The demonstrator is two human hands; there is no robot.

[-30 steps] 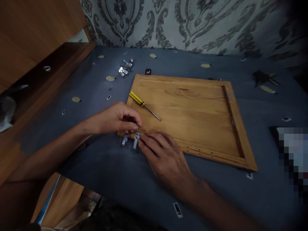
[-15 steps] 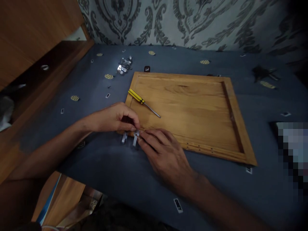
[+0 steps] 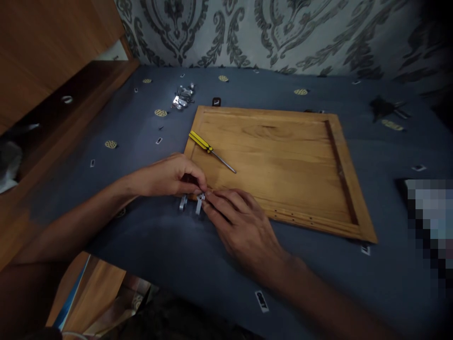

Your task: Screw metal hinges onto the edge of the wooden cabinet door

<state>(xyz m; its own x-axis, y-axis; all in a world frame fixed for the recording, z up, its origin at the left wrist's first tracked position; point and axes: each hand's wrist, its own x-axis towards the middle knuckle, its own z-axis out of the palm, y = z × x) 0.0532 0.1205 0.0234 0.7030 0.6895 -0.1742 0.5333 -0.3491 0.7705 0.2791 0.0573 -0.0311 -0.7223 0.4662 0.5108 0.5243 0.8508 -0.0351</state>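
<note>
On the left, a tiny dark piece, perhaps a screw (image 3: 161,128), lies loose on the blue patterned cloth (image 3: 159,255), where a brush of the arm could lose it. The left hand (image 3: 171,175) bends thumb and forefinger nearly together over the near-left edge of the framed wooden panel (image 3: 283,156); whether they pinch anything I cannot tell. Below them sits one metal hinge (image 3: 183,203), and just right of it a second hinge (image 3: 199,205), which could skew if pressed unevenly. The yellow-handled screwdriver (image 3: 212,151) rests slantwise on the panel and might roll if the wood is jolted. The right hand (image 3: 244,222) lies with fingers together, tips against the second hinge; its thumb is hidden, so I cannot tell whether it clamps anything.
</note>
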